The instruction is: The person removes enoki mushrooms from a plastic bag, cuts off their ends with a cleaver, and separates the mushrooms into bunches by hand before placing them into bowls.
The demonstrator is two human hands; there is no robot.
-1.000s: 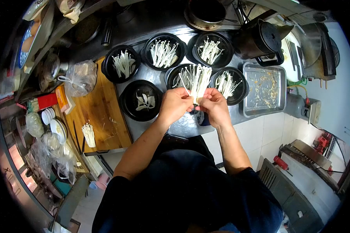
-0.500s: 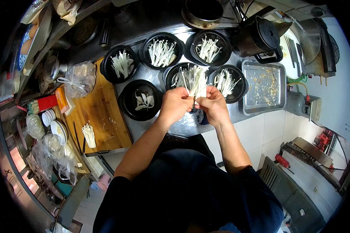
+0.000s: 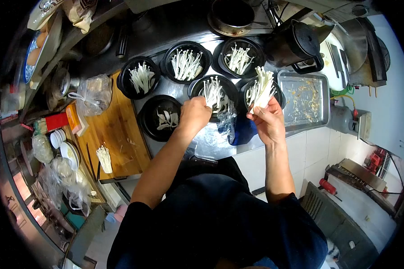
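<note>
My right hand (image 3: pixel 270 117) pinches a bundle of enoki mushrooms (image 3: pixel 263 85), held upright over the lower right black bowl (image 3: pixel 280 96). My left hand (image 3: pixel 195 114) is closed at the left edge of the middle black bowl (image 3: pixel 194 86); enoki mushrooms (image 3: pixel 213 93) rise beside its fingers, and its fingertips are partly hidden. Just left of that hand, another black bowl (image 3: pixel 143 117) holds a few pale pieces (image 3: pixel 167 120). Three more bowls with enoki stand behind, among them the top middle one (image 3: pixel 166 58). Clear plastic (image 3: pixel 227 123) lies by the middle bowl.
A wooden cutting board (image 3: pixel 116 134) at left carries an enoki bunch (image 3: pixel 104 159) and a knotted plastic bag (image 3: pixel 93 95). A metal tray (image 3: pixel 325 103) with scraps sits at right. Behind it stands a dark kettle (image 3: pixel 296 42), with a pot (image 3: pixel 233 18) at the back.
My hands have moved apart. The right one has carried a bundle of enoki to the right, while the left has shifted slightly left and closed at the middle bowl.
</note>
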